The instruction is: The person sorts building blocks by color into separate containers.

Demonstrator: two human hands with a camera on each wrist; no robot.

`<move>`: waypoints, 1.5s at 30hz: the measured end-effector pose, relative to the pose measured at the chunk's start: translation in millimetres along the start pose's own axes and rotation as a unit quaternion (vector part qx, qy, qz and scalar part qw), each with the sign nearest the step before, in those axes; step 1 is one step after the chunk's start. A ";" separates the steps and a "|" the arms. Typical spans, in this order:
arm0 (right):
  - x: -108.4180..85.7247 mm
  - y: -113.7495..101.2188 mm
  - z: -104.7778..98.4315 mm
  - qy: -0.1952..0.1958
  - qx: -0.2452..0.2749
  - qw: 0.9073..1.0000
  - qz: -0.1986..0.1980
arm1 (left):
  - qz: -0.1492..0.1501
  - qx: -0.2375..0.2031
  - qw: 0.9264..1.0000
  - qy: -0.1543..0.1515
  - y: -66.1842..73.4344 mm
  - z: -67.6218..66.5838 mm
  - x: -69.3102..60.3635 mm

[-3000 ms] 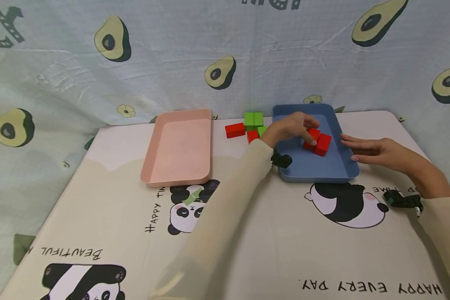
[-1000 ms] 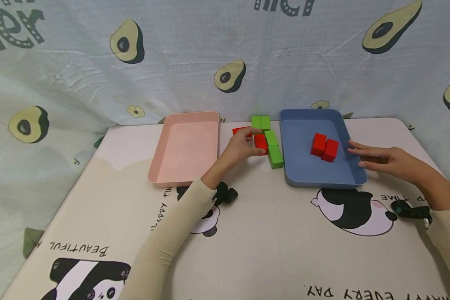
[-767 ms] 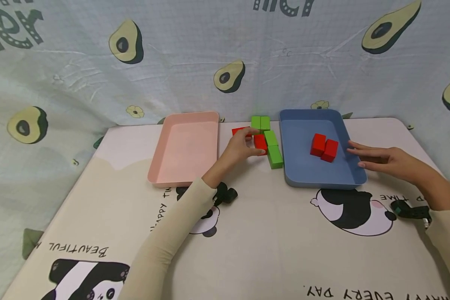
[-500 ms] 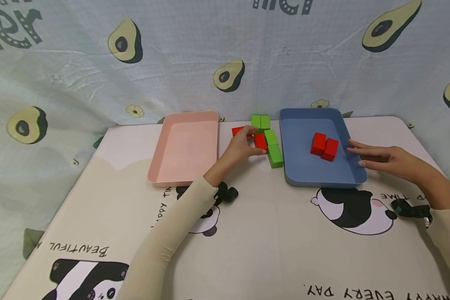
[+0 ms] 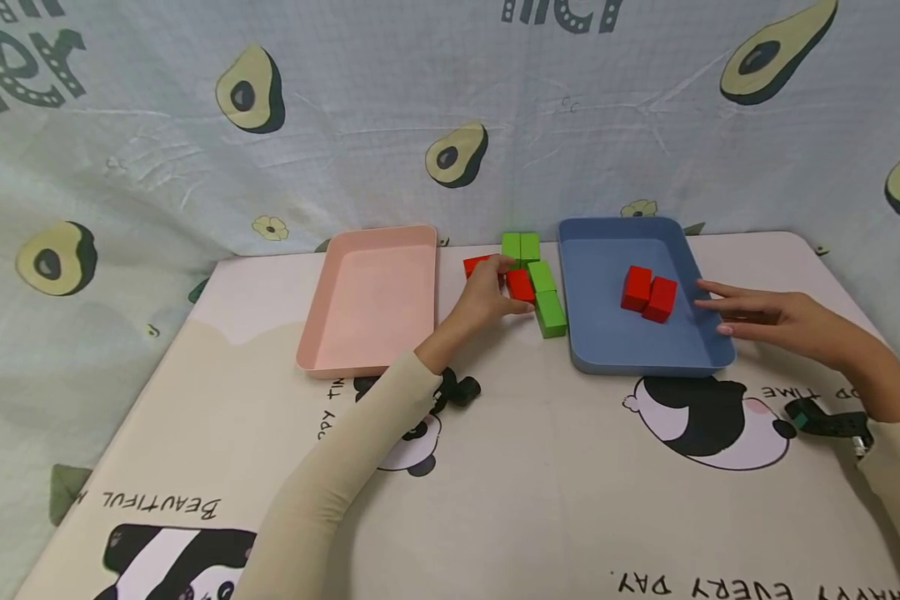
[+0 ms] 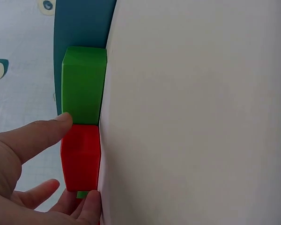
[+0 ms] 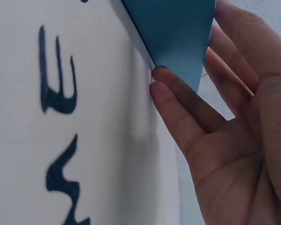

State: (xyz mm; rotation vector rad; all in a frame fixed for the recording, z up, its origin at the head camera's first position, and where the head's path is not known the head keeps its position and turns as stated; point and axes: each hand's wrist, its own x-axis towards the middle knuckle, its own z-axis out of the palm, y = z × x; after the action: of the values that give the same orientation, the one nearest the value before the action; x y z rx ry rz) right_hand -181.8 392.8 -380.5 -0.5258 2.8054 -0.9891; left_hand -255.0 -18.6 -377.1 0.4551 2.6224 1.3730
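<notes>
Left hand (image 5: 482, 298) brackets red block (image 5: 521, 284)

The block is between a pink tray (image 5: 371, 300) at left and a blue tray (image 5: 607, 342) at right, just beside a green block (image 5: 551, 315). Thumb and fingers span it; whether they clamp it I cannot tell. Two more red blocks (image 5: 636, 288) are in the blue tray; the right hand (image 5: 791, 322), fingers extended, touches its right wall.

An avocado-print backdrop (image 5: 352, 100), perhaps a curtain, hangs behind a panda-print tablecloth (image 5: 547, 517).
</notes>
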 end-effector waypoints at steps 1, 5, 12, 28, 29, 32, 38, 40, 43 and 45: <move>0.0 0.6 0.5 0.004 -0.001 1.000 0.001 | -0.001 0.001 1.000 0.001 -0.2 0.4 0.3; 0.0 1.4 2.0 0.006 0.002 1.000 0.005 | -0.007 0.002 1.000 0.006 1.3 1.8 0.0; -0.6 0.9 3.0 -0.001 0.014 1.000 0.019 | -0.020 0.003 1.000 0.019 2.0 5.4 1.1; 1.8 3.7 3.5 -0.012 0.036 0.999 0.024 | -0.029 0.001 0.999 0.034 3.5 2.0 -2.5; 1.5 4.4 3.3 -0.013 0.035 0.999 0.027 | -0.024 -0.003 0.999 0.035 3.8 1.3 -3.2; 0.4 6.5 3.2 -0.014 0.027 0.999 0.038 | -0.004 -0.018 0.999 0.040 4.2 -0.2 -4.4; -2.2 6.7 4.7 -0.014 0.022 0.998 0.054 | 0.024 -0.062 0.997 0.038 8.8 -0.7 -8.9; -2.7 7.0 4.7 -0.014 0.025 0.998 0.050 | 0.027 -0.085 0.995 0.035 10.4 -0.4 -10.5; -2.6 7.2 4.7 -0.015 0.027 0.998 0.046 | 0.029 -0.117 0.992 0.034 12.3 -0.4 -12.3; -1.7 7.6 5.0 -0.014 0.027 0.998 0.046 | 0.030 -0.132 0.990 0.034 13.5 -0.7 -13.1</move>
State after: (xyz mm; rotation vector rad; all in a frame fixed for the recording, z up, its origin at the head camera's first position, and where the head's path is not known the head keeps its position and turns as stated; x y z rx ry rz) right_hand -181.3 396.1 -389.2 -0.3966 2.7421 -1.0264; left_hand -240.2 -16.3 -365.8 0.4611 2.4451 1.7536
